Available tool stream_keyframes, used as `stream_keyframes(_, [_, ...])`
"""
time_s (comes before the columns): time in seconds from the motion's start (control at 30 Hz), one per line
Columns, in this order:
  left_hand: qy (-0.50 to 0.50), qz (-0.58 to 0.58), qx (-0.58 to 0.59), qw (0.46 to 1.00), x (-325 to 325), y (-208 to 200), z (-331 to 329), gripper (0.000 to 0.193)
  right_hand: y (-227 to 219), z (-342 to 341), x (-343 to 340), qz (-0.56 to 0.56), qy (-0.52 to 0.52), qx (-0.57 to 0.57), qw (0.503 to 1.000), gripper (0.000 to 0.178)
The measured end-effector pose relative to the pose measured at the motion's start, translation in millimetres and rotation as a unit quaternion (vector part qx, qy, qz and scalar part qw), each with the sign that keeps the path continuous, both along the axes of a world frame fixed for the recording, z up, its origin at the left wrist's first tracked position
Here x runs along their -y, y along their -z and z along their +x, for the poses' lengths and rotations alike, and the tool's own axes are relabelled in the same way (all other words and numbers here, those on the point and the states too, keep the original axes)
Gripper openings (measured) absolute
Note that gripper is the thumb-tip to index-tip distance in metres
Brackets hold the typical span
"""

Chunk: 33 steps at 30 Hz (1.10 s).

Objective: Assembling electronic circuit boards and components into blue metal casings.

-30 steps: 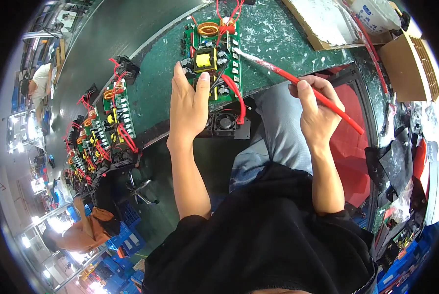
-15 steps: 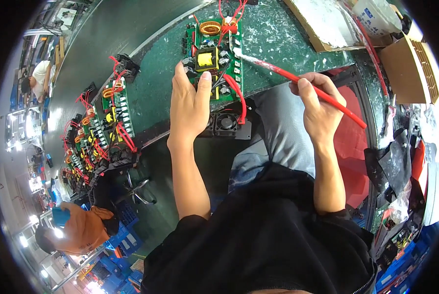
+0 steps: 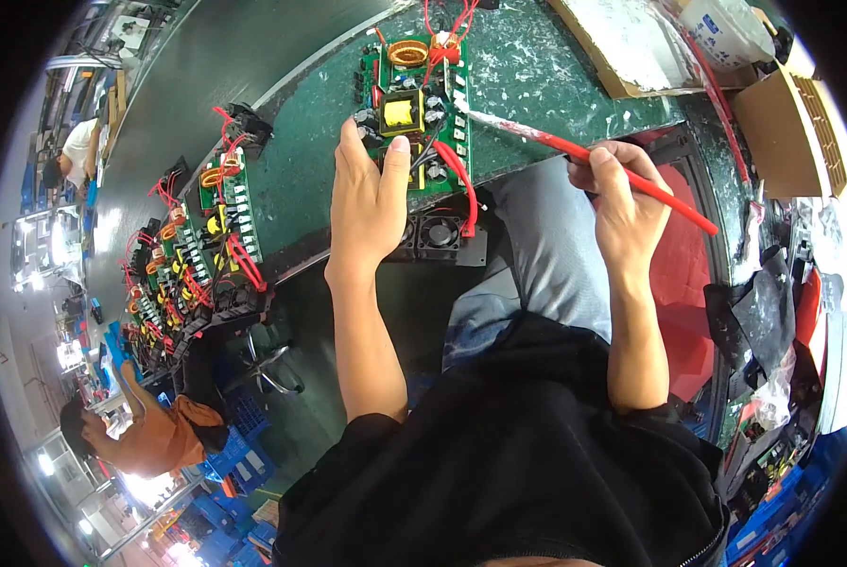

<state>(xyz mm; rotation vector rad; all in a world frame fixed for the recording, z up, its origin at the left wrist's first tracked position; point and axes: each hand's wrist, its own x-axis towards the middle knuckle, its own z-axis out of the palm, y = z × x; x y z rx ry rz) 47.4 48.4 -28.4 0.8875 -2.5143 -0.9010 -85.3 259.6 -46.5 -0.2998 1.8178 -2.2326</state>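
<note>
A green circuit board [image 3: 414, 113] with a yellow transformer, a copper coil and red wires lies on the green bench top [image 3: 537, 76]. My left hand [image 3: 369, 203] rests on the board's near left part, fingers spread over its components. My right hand [image 3: 622, 203] grips a red-handled brush [image 3: 594, 156], whose pale bristle tip touches the board's right edge. Two small black fans [image 3: 440, 231] sit at the board's near end, just right of my left hand.
A row of similar green boards [image 3: 206, 246] with red wires runs along the conveyor at left. A flat cardboard sheet [image 3: 631, 42], a clear plastic bottle [image 3: 726, 28] and a cardboard box [image 3: 787, 123] stand at right. A person in orange [image 3: 149, 435] bends lower left.
The person in orange has moved further into view at lower left. My hands, the brush and the board stay nearly where they were.
</note>
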Motion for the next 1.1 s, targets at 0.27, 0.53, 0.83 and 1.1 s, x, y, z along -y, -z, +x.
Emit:
stream_keyframes(0.27, [-0.004,0.008,0.008,1.000,-3,-1,-1,0.069,3,-3,-1,-0.023,0.016,0.040,0.999,0.017])
stream_keyframes(0.53, [-0.007,0.008,0.013,1.000,-2,-3,0,0.072,-4,-3,0,-0.018,0.027,0.062,0.998,0.020])
stream_keyframes(0.83, [-0.001,0.013,0.014,1.000,-1,1,-1,0.073,1,-4,0,-0.019,0.045,0.063,0.997,0.021])
stream_keyframes(1.1, [0.000,0.008,0.006,1.000,-2,0,0,0.072,3,-2,-9,-0.020,0.061,0.060,0.996,0.020])
